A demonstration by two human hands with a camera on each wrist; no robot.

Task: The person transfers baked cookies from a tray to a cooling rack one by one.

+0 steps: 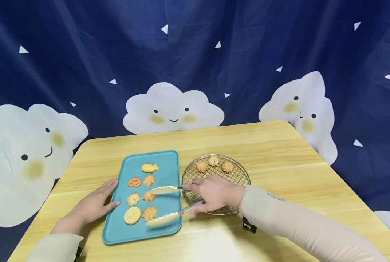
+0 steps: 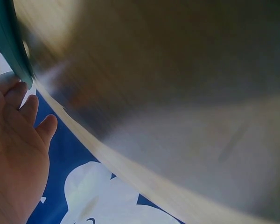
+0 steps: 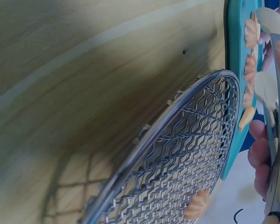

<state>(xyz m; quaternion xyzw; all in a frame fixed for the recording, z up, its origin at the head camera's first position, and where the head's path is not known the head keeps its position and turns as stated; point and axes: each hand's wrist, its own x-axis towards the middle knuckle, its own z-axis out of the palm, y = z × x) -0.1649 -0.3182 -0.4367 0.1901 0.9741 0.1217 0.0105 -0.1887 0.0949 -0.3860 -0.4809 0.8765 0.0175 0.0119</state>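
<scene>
A teal tray [image 1: 162, 160] lies on the wooden table [image 1: 273, 153] with several cookies [image 1: 149, 180] on it. My right hand [image 1: 214, 193] grips metal tongs [image 1: 168, 204], whose spread tips hang over the tray's lower right, around a swirl cookie [image 1: 149, 213]. My left hand [image 1: 94, 205] rests flat against the tray's left edge [image 2: 9, 42], fingers straight. To the right of the tray sits a round wire rack [image 1: 237, 174] that carries three cookies [image 1: 213, 160] at its far side. The right wrist view shows the rack [image 3: 186, 154], the tray edge [image 3: 233, 56] and the tongs [image 3: 275, 116].
A dark blue cloth with white clouds [image 1: 172, 109] hangs behind the table. The table's right half is bare wood. The table edge [image 2: 130, 172] runs near my left hand.
</scene>
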